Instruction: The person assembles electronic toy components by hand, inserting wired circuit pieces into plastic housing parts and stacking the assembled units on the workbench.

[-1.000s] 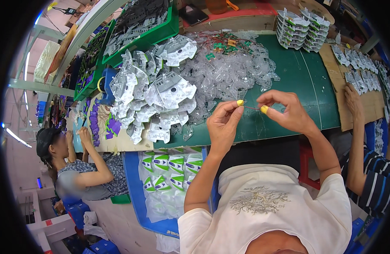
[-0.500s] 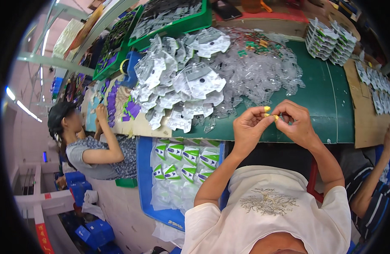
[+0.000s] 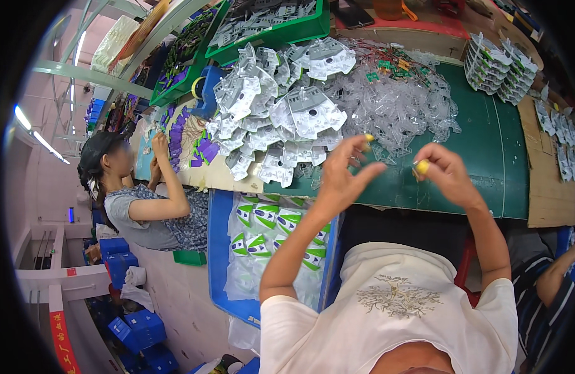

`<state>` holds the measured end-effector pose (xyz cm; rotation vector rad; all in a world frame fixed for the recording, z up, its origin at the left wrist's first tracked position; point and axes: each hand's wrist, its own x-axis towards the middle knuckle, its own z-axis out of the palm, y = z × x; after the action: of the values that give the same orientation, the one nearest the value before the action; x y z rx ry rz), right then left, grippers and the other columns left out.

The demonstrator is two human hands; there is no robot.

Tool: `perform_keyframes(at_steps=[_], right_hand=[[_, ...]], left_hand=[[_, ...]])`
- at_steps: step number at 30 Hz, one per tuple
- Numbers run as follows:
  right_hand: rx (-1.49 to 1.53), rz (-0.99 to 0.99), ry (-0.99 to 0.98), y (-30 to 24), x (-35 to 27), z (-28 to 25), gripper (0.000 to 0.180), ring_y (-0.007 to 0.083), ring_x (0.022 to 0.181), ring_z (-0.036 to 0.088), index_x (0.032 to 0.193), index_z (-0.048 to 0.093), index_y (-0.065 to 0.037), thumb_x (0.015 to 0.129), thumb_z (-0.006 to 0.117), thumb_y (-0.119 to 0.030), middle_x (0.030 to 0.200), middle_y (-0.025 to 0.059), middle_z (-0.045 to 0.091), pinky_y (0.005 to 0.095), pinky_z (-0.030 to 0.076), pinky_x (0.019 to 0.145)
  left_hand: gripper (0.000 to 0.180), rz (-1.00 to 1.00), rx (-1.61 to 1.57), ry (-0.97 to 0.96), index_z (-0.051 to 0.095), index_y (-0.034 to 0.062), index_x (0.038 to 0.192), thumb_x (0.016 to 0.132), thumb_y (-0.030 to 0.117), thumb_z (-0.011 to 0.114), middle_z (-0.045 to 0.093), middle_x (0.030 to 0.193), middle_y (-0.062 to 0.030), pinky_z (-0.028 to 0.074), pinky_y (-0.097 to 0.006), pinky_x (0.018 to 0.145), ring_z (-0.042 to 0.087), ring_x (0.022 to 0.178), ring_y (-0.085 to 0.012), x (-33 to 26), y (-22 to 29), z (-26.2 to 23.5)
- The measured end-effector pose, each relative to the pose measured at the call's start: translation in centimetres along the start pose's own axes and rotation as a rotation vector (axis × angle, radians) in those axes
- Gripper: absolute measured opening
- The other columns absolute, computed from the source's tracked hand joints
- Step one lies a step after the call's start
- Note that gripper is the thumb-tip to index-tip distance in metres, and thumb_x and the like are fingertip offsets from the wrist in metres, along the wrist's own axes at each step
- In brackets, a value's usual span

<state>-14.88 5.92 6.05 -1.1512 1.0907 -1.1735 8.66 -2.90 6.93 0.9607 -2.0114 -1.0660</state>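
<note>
My left hand (image 3: 347,171) is raised over the near edge of the green bench top (image 3: 481,146), thumb and fingers spread, with nothing visible in it. A yellow cover sits on one of its fingertips. To its right, my right hand (image 3: 449,177) is closed in a pinch, with yellow at the fingertips. Whatever is in that pinch is too small to make out. Just beyond my hands lies a heap of clear plastic pieces (image 3: 393,112). Left of that heap, grey-and-white plastic shells (image 3: 309,112) with dark round spots are piled up.
A blue crate (image 3: 220,249) of bagged white-and-green items stands below the bench at left. Green trays (image 3: 269,37) of parts sit at the back. Stacked shells (image 3: 487,65) and cardboard (image 3: 549,181) occupy the right. A co-worker (image 3: 144,206) works at far left, another person's arm (image 3: 559,274) at far right.
My hands, close together before, have parted. The left has moved left and opened; the right has shifted slightly right, still pinched. The view has turned slightly.
</note>
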Motion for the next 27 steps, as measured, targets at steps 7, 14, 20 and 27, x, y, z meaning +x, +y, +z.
perform_keyframes(at_steps=[7, 14, 20, 27], right_hand=[[-0.003, -0.033, 0.117, -0.2, -0.8, -1.4, 0.009, 0.0044, 0.073, 0.050, 0.099, 0.059, -0.004, 0.096, 0.059, -0.013, 0.087, -0.0021, 0.057, 0.0206, 0.043, 0.068], [-0.112, 0.198, 0.321, -0.4, -4.2, -5.2, 0.009, -0.0006, 0.060, 0.041, 0.097, 0.061, -0.008, 0.096, 0.061, -0.017, 0.081, -0.0061, 0.056, 0.0162, 0.031, 0.049], [-0.585, -0.033, 0.153, 1.5, -5.2, -1.4, 0.007, 0.0071, 0.061, 0.052, 0.096, 0.062, -0.002, 0.090, 0.065, -0.004, 0.082, 0.0012, 0.060, 0.0236, 0.040, 0.055], [-1.286, -0.362, -0.010, 4.4, -3.5, 1.0, 0.013, 0.0282, 0.072, 0.063, 0.087, 0.058, -0.003, 0.078, 0.068, -0.004, 0.085, 0.0099, 0.056, 0.0409, 0.051, 0.059]], left_hand=[[0.022, 0.332, 1.204, 0.269, 0.068, 0.0099, 0.102, 0.081, 0.008, 0.061, 0.067, 0.106, -0.0011, 0.020, -0.055, 0.108, 0.056, 0.116, -0.0225, 5.0, -4.6, -4.5], [0.019, 0.575, 1.042, 0.278, 0.068, 0.0105, 0.104, 0.085, 0.010, 0.065, 0.069, 0.102, -0.0030, 0.021, -0.052, 0.108, 0.067, 0.105, -0.0197, -1.7, -1.0, 0.6], [0.026, 0.585, 0.706, -0.013, 0.068, 0.0108, 0.102, 0.076, 0.012, 0.073, 0.066, 0.110, -0.0052, 0.030, -0.043, 0.108, 0.063, 0.112, -0.0215, -8.7, -2.0, 9.1], [0.036, 0.458, 0.616, -0.068, 0.067, 0.0081, 0.102, 0.069, 0.017, 0.080, 0.061, 0.115, -0.0112, 0.038, -0.047, 0.103, 0.059, 0.114, -0.0284, -8.1, -2.7, 10.0]])
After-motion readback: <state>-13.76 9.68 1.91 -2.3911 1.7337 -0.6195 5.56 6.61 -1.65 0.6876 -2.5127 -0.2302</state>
